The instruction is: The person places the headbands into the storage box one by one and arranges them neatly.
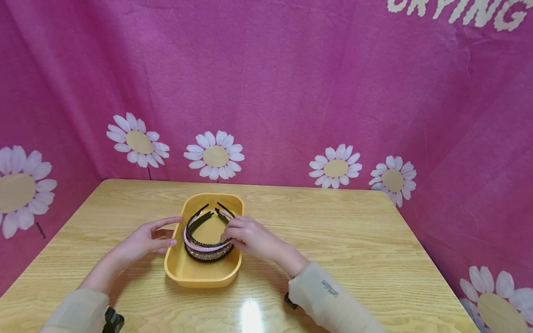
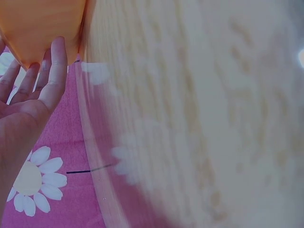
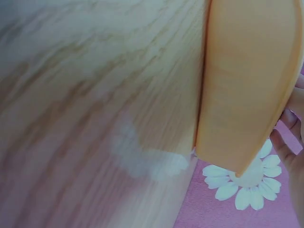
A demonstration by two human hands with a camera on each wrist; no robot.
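A yellow plastic bin (image 1: 203, 283) stands on the table, left of the middle. Inside it lie several nested headbands: black ones, a lilac beaded one (image 1: 199, 248) and a glittery brown one (image 1: 208, 255), their ends pointing to the far side. My left hand (image 1: 149, 237) is at the bin's left wall with fingers spread and fairly straight; in the left wrist view the fingertips touch or nearly touch the wall. Over the right rim reaches my right hand (image 1: 248, 235), its curled fingers pinching the headbands' right side. Its fingertips are partly hidden, so which band it holds is unclear.
The light wood table (image 1: 333, 249) extends to the right of the bin. Behind and beside it hangs a magenta cloth (image 1: 270, 92) printed with white daisies. Glare shows on the table near the front. Both forearms wear light sleeves.
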